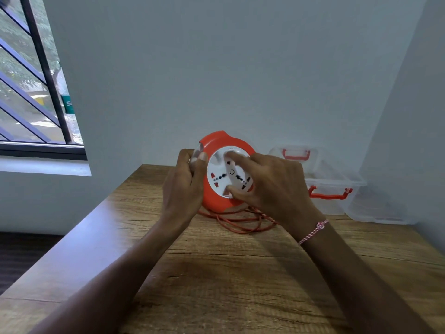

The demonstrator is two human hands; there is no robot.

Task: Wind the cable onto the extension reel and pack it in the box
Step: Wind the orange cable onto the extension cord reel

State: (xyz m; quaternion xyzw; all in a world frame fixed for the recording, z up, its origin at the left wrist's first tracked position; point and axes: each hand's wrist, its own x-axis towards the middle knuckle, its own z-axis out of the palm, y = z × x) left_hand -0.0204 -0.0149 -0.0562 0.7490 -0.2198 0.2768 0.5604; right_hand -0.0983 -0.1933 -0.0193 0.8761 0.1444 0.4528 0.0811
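Note:
An orange extension reel (212,198) with a white socket face (220,174) stands tilted up on the wooden table (216,261), facing me. My left hand (185,186) grips its left rim. My right hand (269,189) lies on the white face, finger and thumb pressed on it. Loose orange cable (243,222) lies in loops on the table under and in front of the reel. The clear plastic box (334,189) with orange latches stands at the back right, its lid (296,153) leaning behind it.
A pale wall stands close behind the table, with a side wall at the right. A barred window (36,80) is at the left. The table's left edge drops to a dark floor (19,256).

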